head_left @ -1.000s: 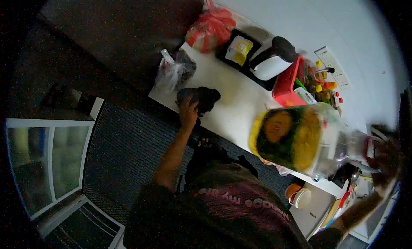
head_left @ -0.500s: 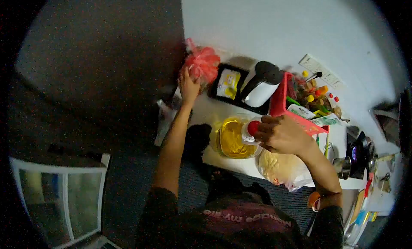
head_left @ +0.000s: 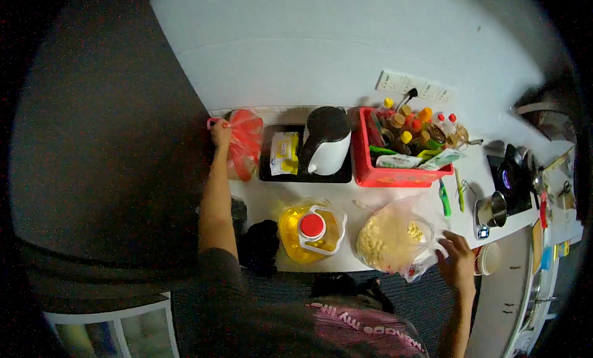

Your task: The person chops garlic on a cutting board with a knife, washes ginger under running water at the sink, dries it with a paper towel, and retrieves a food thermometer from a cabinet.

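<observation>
My left hand (head_left: 221, 133) is closed on the knotted top of a red plastic bag (head_left: 245, 142) at the back left of the counter. My right hand (head_left: 456, 258) is open at the front right, fingers apart, beside a clear bag of pale yellow pieces (head_left: 384, 239). Between my hands stands a jug of yellow oil (head_left: 296, 237) with a red cap, touched by neither. A black bundle (head_left: 259, 247) lies left of the jug, near my left forearm.
A black tray (head_left: 265, 170) holds a yellow-white packet (head_left: 285, 153) and a kettle (head_left: 329, 149). Right of it is a red basket (head_left: 395, 178) of bottles. Green-handled tools (head_left: 445, 200), a steel pot (head_left: 492, 210) and a stove (head_left: 513, 182) stand on the right.
The oil jug was lowered onto the counter and my right hand let go of it, moving right. My left hand went from the black bundle to the red bag's knot. The view has turned.
</observation>
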Action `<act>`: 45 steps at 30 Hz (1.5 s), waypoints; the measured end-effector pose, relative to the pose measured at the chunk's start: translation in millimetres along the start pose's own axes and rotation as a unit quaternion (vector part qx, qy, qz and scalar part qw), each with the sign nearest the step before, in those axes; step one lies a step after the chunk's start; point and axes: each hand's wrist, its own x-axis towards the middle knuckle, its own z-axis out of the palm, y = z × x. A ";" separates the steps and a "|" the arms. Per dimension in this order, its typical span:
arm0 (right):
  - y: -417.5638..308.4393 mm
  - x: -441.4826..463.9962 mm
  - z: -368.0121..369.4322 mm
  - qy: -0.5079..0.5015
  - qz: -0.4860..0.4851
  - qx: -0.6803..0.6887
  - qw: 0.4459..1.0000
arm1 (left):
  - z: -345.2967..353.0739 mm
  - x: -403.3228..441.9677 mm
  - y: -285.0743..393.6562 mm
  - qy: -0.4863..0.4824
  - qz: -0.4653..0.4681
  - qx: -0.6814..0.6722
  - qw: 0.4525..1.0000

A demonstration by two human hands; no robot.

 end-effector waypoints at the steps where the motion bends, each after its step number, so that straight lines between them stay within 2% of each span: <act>1: 17.5 -24.1 -0.6 0.008 0.126 0.081 0.989 | -9.0 8.6 4.7 -0.014 0.025 -0.001 1.000; 2: 30.0 -41.4 -8.4 0.040 0.119 0.021 0.992 | -20.0 13.7 10.8 -0.029 0.049 -0.002 0.998; 3: 38.8 -53.4 -18.6 0.050 0.121 0.000 0.991 | -32.2 19.1 18.1 0.030 0.097 0.014 0.995; 4: 60.8 -75.6 -16.8 0.068 0.168 0.007 0.983 | -46.0 26.8 25.8 0.090 0.146 0.028 0.985; 6: 79.9 -95.3 -25.6 0.088 0.215 0.010 0.973 | -94.1 39.0 69.2 -0.012 0.013 -0.076 0.997; 7: 94.7 -107.4 -23.8 0.115 0.218 0.006 0.969 | -128.0 39.0 102.4 -0.034 -0.004 -0.144 0.989; 8: 88.6 -107.9 -27.4 0.097 0.282 0.048 0.953 | -145.7 45.3 116.5 0.005 0.074 -0.207 0.976; 9: 88.8 -105.3 -34.8 0.084 0.352 0.084 0.928 | -176.0 56.0 128.8 -0.014 0.129 -0.171 0.977; 10: 106.3 -117.2 -24.5 0.096 0.286 -0.028 0.953 | -205.2 61.1 144.4 -0.100 0.064 -0.178 0.977; 11: 114.4 -121.7 -22.0 0.095 0.320 0.033 0.942 | -222.3 63.6 167.5 -0.103 -0.014 -0.339 0.935; 12: 128.7 -128.0 -18.5 0.071 0.282 -0.019 0.956 | -260.2 56.4 214.9 -0.041 0.087 -0.201 0.975; 13: 140.2 -131.6 -9.3 0.091 0.330 0.111 0.933 | -289.2 42.4 264.4 -0.072 0.011 -0.327 0.942; 15: 149.4 -124.9 0.0 0.070 0.325 0.146 0.932 | -322.8 54.9 295.5 -0.110 0.046 -0.382 0.916; 16: 149.8 -120.0 3.7 0.018 0.281 0.053 0.958 | -334.1 56.4 328.7 -0.139 0.056 -0.414 0.898; 18: 169.0 -124.5 19.8 -0.008 0.261 0.113 0.959 | -356.3 38.4 405.0 -0.194 0.076 -0.468 0.859; 19: 173.9 -126.1 21.2 -0.008 0.220 0.090 0.971 | -362.0 30.2 438.9 -0.225 0.104 -0.413 0.876; 20: 175.7 -126.9 14.6 -0.017 0.229 0.114 0.967 | -363.4 15.4 474.7 -0.255 0.110 -0.426 0.861; 22: 196.6 -135.3 23.0 -0.038 0.234 0.179 0.955 | -354.3 -22.8 541.1 -0.316 0.113 -0.451 0.827; 24: 208.8 -138.9 20.4 -0.041 0.259 0.278 0.924 | -333.3 -79.3 608.5 -0.277 0.205 -0.411 0.844; 25: 214.1 -139.4 13.9 -0.032 0.254 0.348 0.902 | -322.3 -107.4 642.3 -0.273 0.282 -0.382 0.837; 26: 223.6 -143.5 21.9 -0.004 0.249 0.476 0.843 | -310.7 -132.2 674.2 -0.269 0.356 -0.349 0.824; 28: 224.4 -145.3 1.9 0.063 0.268 0.702 0.657 | -278.4 -178.5 725.9 -0.375 0.356 -0.380 0.767; 29: 246.4 -152.5 21.1 0.060 0.281 0.758 0.585 | -260.7 -198.5 750.9 -0.371 0.426 -0.367 0.739; 30: 260.1 -155.3 22.4 0.050 0.284 0.825 0.485 | -243.0 -219.8 773.1 -0.366 0.493 -0.352 0.706; 31: 273.9 -158.1 23.9 0.040 0.292 0.878 0.378 | -224.5 -244.0 790.4 -0.374 0.520 -0.356 0.681; 34: 311.7 -159.1 24.7 0.106 0.318 0.877 0.345 | -166.8 -306.6 822.7 -0.379 0.583 -0.353 0.626; 35: 324.0 -163.1 34.8 0.112 0.354 0.844 0.387 | -149.8 -320.5 827.2 -0.401 0.579 -0.334 0.626; 36: 341.4 -172.2 54.1 0.083 0.349 0.827 0.432 | -134.4 -333.5 830.9 -0.424 0.574 -0.315 0.626; 38: 355.7 -173.8 80.1 0.017 0.393 0.810 0.436 | -101.4 -356.3 831.4 -0.450 0.571 -0.276 0.628; 39: 369.0 -178.8 105.4 -0.068 0.395 0.835 0.377 | -84.1 -366.6 829.2 -0.454 0.574 -0.255 0.632; 40: 370.4 -175.8 116.4 -0.096 0.381 0.843 0.368 | -65.4 -375.3 826.9 -0.456 0.577 -0.234 0.635; 42: 377.4 -160.5 144.2 -0.101 0.393 0.858 0.315 | -24.6 -387.3 812.5 -0.432 0.579 -0.234 0.650; 44: 382.5 -138.4 171.1 -0.057 0.454 0.819 0.346 | 7.9 -392.7 793.2 -0.405 0.568 -0.243 0.675; 45: 384.6 -127.9 185.7 -0.038 0.486 0.796 0.359 | 18.6 -390.1 786.7 -0.425 0.558 -0.200 0.684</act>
